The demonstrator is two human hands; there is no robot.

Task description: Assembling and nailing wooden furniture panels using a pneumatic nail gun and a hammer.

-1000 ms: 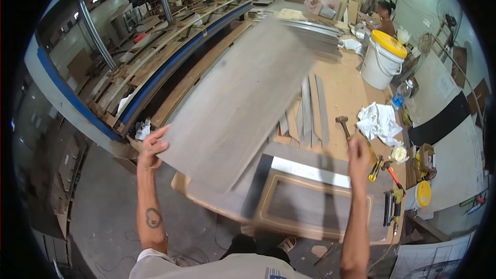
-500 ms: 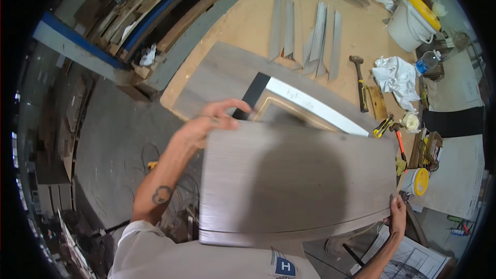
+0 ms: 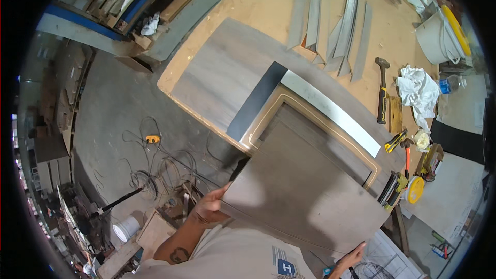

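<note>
A grey wood-look panel point(image 3: 310, 186) is held tilted in front of me, above the near edge of the workbench. My left hand point(image 3: 211, 206) grips its left edge, with the thumb against the face. Near its lower right corner my right hand point(image 3: 352, 258) supports the near edge, its palm partly out of sight. Beyond the panel lies a frame with a tan inner border point(image 3: 330, 119), a dark strip point(image 3: 261, 98) on the left and a white strip point(image 3: 336, 113) along the far side. The panel covers the frame's near part. Beneath the frame is a larger grey board point(image 3: 212, 77).
On the workbench point(image 3: 258, 0) lie several grey strips point(image 3: 310, 15), a hammer point(image 3: 382, 90), crumpled white paper point(image 3: 418, 90) and a yellow utility knife point(image 3: 396, 140). A white bucket point(image 3: 439, 36) stands far right. Cables point(image 3: 165, 168) and a white pail point(image 3: 126, 228) are on the floor left.
The panel has swung round and come nearer to me, uncovering more of the frame. My left hand has moved down from the panel's far left corner to its left edge; my right hand moved nearer too.
</note>
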